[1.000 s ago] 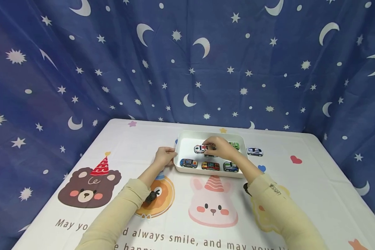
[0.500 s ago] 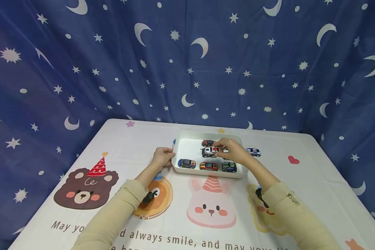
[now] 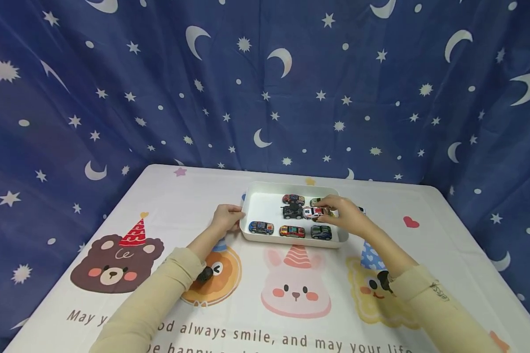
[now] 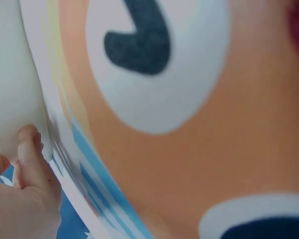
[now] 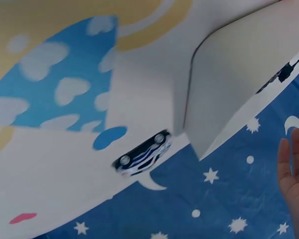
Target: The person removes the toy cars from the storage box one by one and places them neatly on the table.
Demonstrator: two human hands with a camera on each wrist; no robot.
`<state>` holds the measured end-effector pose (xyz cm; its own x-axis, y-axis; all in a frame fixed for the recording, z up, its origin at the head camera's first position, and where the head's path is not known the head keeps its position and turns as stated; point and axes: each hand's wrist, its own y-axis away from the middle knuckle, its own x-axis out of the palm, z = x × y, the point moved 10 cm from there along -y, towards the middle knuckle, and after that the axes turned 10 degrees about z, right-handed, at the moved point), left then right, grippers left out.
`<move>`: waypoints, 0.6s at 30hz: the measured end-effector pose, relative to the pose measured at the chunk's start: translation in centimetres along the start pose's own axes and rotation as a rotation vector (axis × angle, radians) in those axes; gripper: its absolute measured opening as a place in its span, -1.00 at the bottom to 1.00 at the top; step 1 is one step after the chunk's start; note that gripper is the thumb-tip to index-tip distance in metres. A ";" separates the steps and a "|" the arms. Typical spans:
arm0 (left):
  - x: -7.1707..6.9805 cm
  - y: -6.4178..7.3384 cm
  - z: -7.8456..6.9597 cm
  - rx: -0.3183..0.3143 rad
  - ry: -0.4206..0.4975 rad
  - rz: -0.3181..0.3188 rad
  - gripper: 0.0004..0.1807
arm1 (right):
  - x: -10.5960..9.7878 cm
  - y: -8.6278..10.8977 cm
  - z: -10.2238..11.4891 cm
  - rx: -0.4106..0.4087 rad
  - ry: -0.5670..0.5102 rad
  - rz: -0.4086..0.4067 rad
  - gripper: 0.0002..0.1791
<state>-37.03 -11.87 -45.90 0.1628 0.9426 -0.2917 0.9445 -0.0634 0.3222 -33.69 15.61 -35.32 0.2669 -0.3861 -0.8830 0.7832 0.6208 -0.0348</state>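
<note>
My left hand (image 3: 226,217) holds the left end of a white tray (image 3: 260,202); in the left wrist view its thumb and fingers pinch the tray's wall (image 4: 15,74). Over the tray's right half, my right hand (image 3: 348,215) grips a white-and-red toy car (image 3: 315,212) between thumb and fingers. Just left of that car is a black toy car (image 3: 292,212). Behind them sit a red-and-blue car (image 3: 293,199) and a green car (image 3: 315,201), partly covered by my fingers. Along the front wall stand a blue car (image 3: 261,227), a red-and-yellow car (image 3: 292,231) and a dark green-blue car (image 3: 321,232).
A white-and-blue toy car (image 5: 144,154) stands on the table outside the tray's right end, mostly hidden by my right hand in the head view. A printed white cloth (image 3: 194,196) covers the table. Behind it hangs a blue star-and-moon curtain (image 3: 229,63).
My right hand has carried the white-and-red car rightward over the tray, uncovering the red-and-blue and black cars. My left hand has kept its hold on the tray. The head view has shifted slightly.
</note>
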 end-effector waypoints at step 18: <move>-0.1 -0.1 0.1 0.000 0.004 0.015 -0.66 | -1.9 5.0 -3.8 0.061 0.060 -0.108 -0.66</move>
<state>-37.13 -11.97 -45.99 0.1754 0.9428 -0.2834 0.9422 -0.0773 0.3260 -32.45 22.01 -35.55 0.1470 -0.4059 -0.9020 0.8385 0.5348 -0.1040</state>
